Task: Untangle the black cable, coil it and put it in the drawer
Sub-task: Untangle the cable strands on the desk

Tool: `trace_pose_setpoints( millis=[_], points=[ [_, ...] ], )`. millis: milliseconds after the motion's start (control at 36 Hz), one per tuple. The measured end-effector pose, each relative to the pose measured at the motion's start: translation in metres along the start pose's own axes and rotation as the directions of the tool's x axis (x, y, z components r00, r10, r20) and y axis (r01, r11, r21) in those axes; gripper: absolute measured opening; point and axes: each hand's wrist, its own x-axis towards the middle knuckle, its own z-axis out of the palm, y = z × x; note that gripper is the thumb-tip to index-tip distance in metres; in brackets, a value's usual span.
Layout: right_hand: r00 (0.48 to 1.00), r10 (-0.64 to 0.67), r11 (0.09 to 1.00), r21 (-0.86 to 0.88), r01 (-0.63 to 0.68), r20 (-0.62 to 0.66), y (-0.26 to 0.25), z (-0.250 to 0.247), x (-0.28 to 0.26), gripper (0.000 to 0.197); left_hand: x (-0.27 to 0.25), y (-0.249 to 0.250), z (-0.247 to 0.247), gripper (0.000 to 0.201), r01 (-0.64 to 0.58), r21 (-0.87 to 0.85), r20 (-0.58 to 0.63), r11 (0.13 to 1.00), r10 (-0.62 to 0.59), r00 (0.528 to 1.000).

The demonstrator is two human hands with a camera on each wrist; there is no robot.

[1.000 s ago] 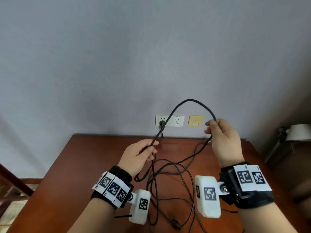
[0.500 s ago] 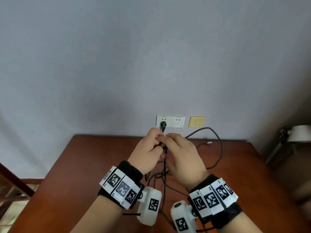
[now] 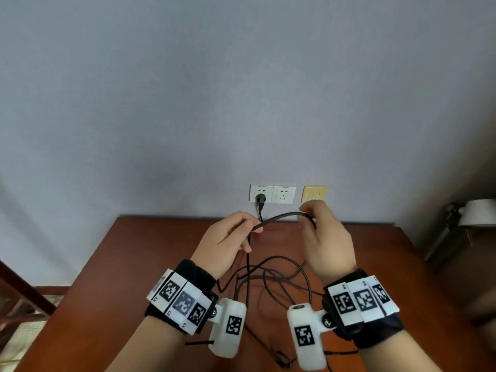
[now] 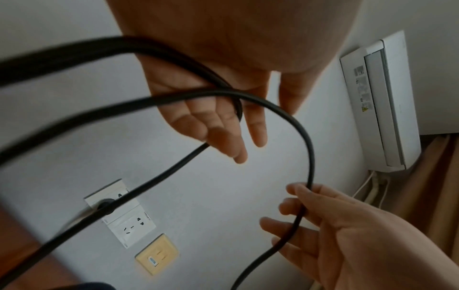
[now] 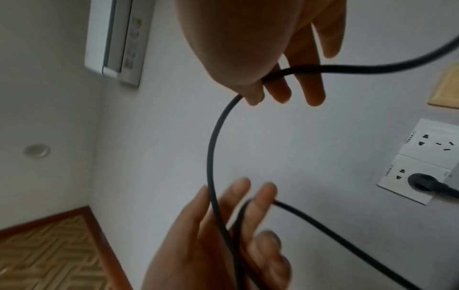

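Brown wooden counter stands against the grey wall; most of the black cable lies in loose tangled loops at its middle, running toward the near edge. Left hand and right hand, raised above the counter's far edge, each hold the cable in curled fingers, a short arc spanning between them. Black plug sits in the white wall socket.
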Motion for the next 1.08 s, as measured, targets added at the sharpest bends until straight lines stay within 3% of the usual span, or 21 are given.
trace_pose_setpoints(
  millis=[194, 333, 444, 500, 583, 750, 833, 972, 1083],
  points=[
    [0.971, 0.202, 0.923, 0.358, -0.144, -0.13, 0.02, -0.01, 0.019, 0.007, -0.007, -0.014, -0.008, 0.029, -0.04, 0.02, 0.008, 0.999, 0.04, 0.999],
    [0.958, 0.259, 0.914, 0.351, -0.202, -0.125, 0.031, -0.013, 0.023, 0.012, -0.008, -0.019, -0.008, 0.026, -0.039, 0.017, -0.059, 0.999, 0.04, 0.997],
    [0.99, 0.138, 0.968, 0.215, -0.127, -0.039, 0.021, -0.015, 0.016, 0.036, -0.005, -0.019, -0.006, 0.026, -0.045, 0.082, -0.122, 0.996, 0.055, 0.991],
    [0.994, 0.01, 0.994, 0.11, 0.002, -0.111, 0.014, -0.016, 0.012, 0.057, -0.004, -0.014, -0.006, 0.025, -0.053, 0.095, -0.141, 0.994, 0.067, 0.988],
    [0.973, -0.155, 0.988, -0.017, 0.155, -0.17, 0.004, -0.02, 0.011, 0.072, -0.001, -0.007, -0.005, 0.026, -0.106, 0.15, -0.127, 0.983, 0.125, 0.984],
    [0.932, -0.35, 0.926, -0.116, 0.359, 0.089, -0.02, -0.007, 0.005, 0.057, 0.004, 0.004, 0.007, 0.02, -0.149, 0.135, -0.099, 0.98, 0.163, 0.982],
    [0.926, -0.333, 0.912, -0.188, 0.363, 0.176, -0.022, 0.009, -0.002, 0.041, 0.005, 0.011, 0.013, 0.024, -0.19, 0.125, -0.086, 0.974, 0.202, 0.976],
    [0.965, -0.238, 0.963, -0.103, 0.25, 0.111, -0.009, 0.009, 0.001, 0.017, -0.001, 0.01, 0.01, 0.026, -0.171, 0.082, -0.052, 0.982, 0.176, 0.983],
    [0.995, -0.105, 0.993, -0.053, 0.104, -0.001, 0.0, -0.003, 0.007, 0.01, -0.004, 0.0, 0.001, 0.026, -0.111, 0.074, -0.085, 0.991, 0.117, 0.99]
  ],
)
